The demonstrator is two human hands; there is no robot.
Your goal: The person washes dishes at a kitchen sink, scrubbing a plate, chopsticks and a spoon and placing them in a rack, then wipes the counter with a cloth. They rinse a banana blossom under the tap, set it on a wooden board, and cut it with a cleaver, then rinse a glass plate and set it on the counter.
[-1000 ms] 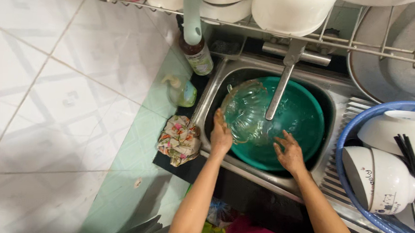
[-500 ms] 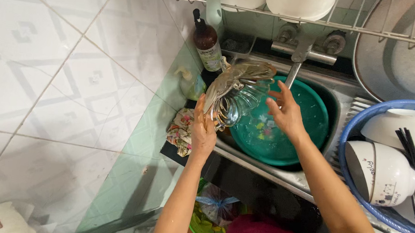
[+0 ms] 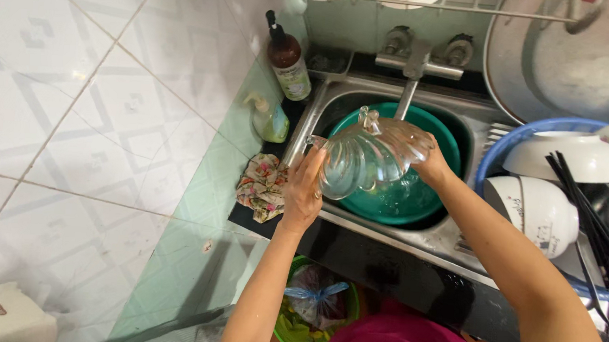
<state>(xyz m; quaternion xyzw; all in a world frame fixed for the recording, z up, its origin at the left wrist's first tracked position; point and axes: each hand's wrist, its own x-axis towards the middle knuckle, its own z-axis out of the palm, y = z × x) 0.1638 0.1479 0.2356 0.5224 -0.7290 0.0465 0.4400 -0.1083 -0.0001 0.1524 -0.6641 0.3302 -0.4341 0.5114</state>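
A: Steel sink (image 3: pixel 456 233), green basin (image 3: pixel 394 201) inside with water. Ribbed glass lid (image 3: pixel 372 157) lifted clear, tilted over the basin under the tap (image 3: pixel 412 82).

B: Left hand (image 3: pixel 303 192) wrapped on the near rim, right hand (image 3: pixel 432 165) closed on the far edge. Looks rinsed, not yet set down. Floral rag (image 3: pixel 261 186) at the sink's left edge.

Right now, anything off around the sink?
Nothing damaged or spilled. Both hands, left hand and right hand, hold a glass bowl tipped on its side over the green basin. A crumpled rag lies beside the sink.
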